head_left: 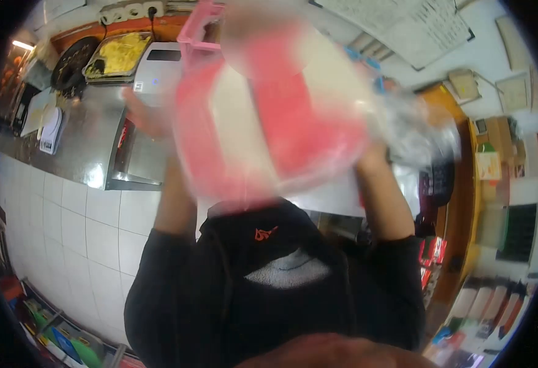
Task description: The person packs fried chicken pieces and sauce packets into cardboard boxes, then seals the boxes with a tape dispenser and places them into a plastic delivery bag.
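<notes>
A large red-and-white striped bundle [287,116], which looks wrapped in clear plastic, fills the upper middle of the view. It is raised between my forearms and strongly blurred. My left hand [146,116] is at its left side, smeared by motion, with fingertips pointing up and outward over the counter. The bundle's right edge and some plastic cover my right hand, and only the right forearm [382,190] shows clearly. Crinkled clear plastic [425,132] spreads out to the right of that wrist. I cannot tell how either hand grips the bundle.
On the steel counter [94,132] at the left are a tray of yellow food [118,55], a black pan [76,58], a white scale [51,130] and a pale device [158,73]. A pink crate [198,37] stands behind. A whiteboard [404,27] hangs above.
</notes>
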A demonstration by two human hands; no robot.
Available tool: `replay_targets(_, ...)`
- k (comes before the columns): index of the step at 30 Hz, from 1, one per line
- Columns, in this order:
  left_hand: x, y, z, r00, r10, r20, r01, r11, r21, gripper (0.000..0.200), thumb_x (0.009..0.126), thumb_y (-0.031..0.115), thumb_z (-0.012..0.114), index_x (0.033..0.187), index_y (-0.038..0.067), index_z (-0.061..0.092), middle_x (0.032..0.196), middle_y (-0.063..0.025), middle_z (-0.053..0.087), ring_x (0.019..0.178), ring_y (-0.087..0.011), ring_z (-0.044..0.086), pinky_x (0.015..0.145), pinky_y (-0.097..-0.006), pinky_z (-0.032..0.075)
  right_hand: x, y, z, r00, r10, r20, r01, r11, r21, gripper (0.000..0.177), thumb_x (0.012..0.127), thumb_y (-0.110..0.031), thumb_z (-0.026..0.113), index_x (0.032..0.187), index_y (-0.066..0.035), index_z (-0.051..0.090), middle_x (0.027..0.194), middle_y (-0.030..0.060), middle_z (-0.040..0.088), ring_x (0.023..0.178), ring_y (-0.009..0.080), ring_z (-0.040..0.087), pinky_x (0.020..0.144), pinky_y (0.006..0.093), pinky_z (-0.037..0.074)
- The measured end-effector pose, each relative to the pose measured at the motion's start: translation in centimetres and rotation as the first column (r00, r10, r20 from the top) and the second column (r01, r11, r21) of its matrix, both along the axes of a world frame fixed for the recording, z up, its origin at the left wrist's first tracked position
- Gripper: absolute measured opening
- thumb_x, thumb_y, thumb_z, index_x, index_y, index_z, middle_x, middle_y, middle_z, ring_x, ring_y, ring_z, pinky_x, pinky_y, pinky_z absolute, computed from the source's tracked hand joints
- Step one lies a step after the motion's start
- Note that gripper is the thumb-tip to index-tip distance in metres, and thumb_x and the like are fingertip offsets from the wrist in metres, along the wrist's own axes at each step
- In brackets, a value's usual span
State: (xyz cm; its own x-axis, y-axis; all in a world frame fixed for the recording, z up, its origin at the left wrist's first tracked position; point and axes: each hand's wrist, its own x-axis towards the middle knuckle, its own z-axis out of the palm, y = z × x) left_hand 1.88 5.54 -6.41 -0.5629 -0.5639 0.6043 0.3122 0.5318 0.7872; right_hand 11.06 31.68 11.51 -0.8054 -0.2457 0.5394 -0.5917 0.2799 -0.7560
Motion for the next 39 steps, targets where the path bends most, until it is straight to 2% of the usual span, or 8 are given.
replay_targets(2,1.3,-0.3,2.2,0.992,-0.098,-0.073,0.095,0.995,-0.041,0.069,0.085,0.031,0.065,0.139,0.000,0.034,0.137,-0.0203,0.042,0.126,-0.0317,0.043,0.110,-0.0459,0.030,1.5,-0.5,-0.8,0.866,0.322,0.382,-0.043,0.810,-0.585,0.067,0.100,-0.053,0.028,0.147,-0.007,0.029,0.155,0.0169,0.019,0.142,0.0296,0.020,0.115,0.0401,0.019)
replay_targets(6,4.4,1.6,5.7,0.840,-0.529,-0.125,0.465,0.818,-0.340,0.051,0.083,0.019,0.062,0.128,-0.001,0.047,0.129,-0.0199,0.050,0.122,-0.0364,0.046,0.108,-0.0467,0.029,2.3,4.8,-9.4,0.972,-0.165,0.170,0.076,0.897,0.435,0.061,0.097,-0.039,0.047,0.146,-0.005,0.031,0.149,0.0218,0.029,0.135,0.0344,0.034,0.111,0.0405,0.028)
replay_targets(9,7.1,7.7,5.0,0.492,-0.773,0.400,0.801,0.222,-0.555,0.049,0.079,0.018,0.067,0.122,-0.001,0.053,0.125,-0.0217,0.053,0.120,-0.0392,0.047,0.103,-0.0458,0.034,3.6,7.4,-20.5,0.960,-0.260,0.104,0.227,0.941,0.251,0.047,0.085,-0.020,0.060,0.130,-0.007,0.051,0.135,0.0219,0.043,0.124,0.0372,0.044,0.105,0.0445,0.035)
replay_targets(15,11.3,19.2,-0.1,0.144,-0.849,0.508,0.982,0.059,-0.179,0.050,0.070,0.022,0.075,0.112,0.004,0.055,0.110,-0.0176,0.059,0.103,-0.0371,0.056,0.089,-0.0428,0.044,6.7,11.6,-22.3,0.940,-0.017,0.340,-0.096,0.945,0.313,0.040,0.074,-0.018,0.067,0.113,-0.013,0.061,0.126,0.0133,0.051,0.122,0.0349,0.044,0.101,0.0488,0.034)
replay_targets(23,14.7,22.1,-14.7,0.220,-0.771,0.598,0.783,0.505,0.362,0.029,0.077,0.032,0.065,0.084,0.004,0.058,0.081,-0.0163,0.061,0.074,-0.0346,0.061,0.064,-0.0396,0.048,8.7,16.2,-24.0,0.990,-0.121,0.070,0.100,0.963,0.252,0.022,0.070,-0.018,0.068,0.091,-0.015,0.070,0.106,0.0060,0.056,0.107,0.0306,0.048,0.090,0.0426,0.037)
replay_targets(30,17.8,29.3,-8.8,0.639,-0.645,0.418,0.749,0.645,-0.150,0.010,0.079,0.008,0.067,0.083,0.002,0.060,0.074,-0.0026,0.060,0.062,-0.0123,0.055,0.053,-0.0265,0.043,7.8,26.3,-23.6,0.976,-0.216,0.025,0.217,0.976,-0.014,0.018,0.072,-0.018,0.068,0.089,-0.012,0.069,0.097,0.0075,0.059,0.097,0.0288,0.053,0.087,0.0431,0.040)
replay_targets(32,18.6,31.6,-7.1,0.627,-0.637,0.448,0.412,0.759,0.504,0.007,0.078,0.003,0.064,0.084,0.001,0.060,0.075,-0.0029,0.061,0.066,-0.0129,0.057,0.058,-0.0270,0.045,5.2,33.5,-25.5,0.834,-0.540,-0.114,0.537,0.842,-0.059,0.025,0.072,-0.014,0.067,0.096,-0.009,0.067,0.093,0.0099,0.061,0.093,0.0290,0.057,0.084,0.0430,0.043)
replay_targets(39,15.1,29.9,-10.7,0.740,-0.360,0.568,0.639,0.642,-0.424,0.011,0.071,0.002,0.059,0.081,0.000,0.061,0.086,-0.0166,0.059,0.084,-0.0363,0.057,0.077,-0.0429,0.044,-0.3,58.6,-27.4,0.327,-0.941,0.086,0.690,0.300,0.659,0.020,0.082,-0.005,0.056,0.095,-0.006,0.072,0.100,0.0183,0.068,0.095,0.0342,0.065,0.085,0.0434,0.051)
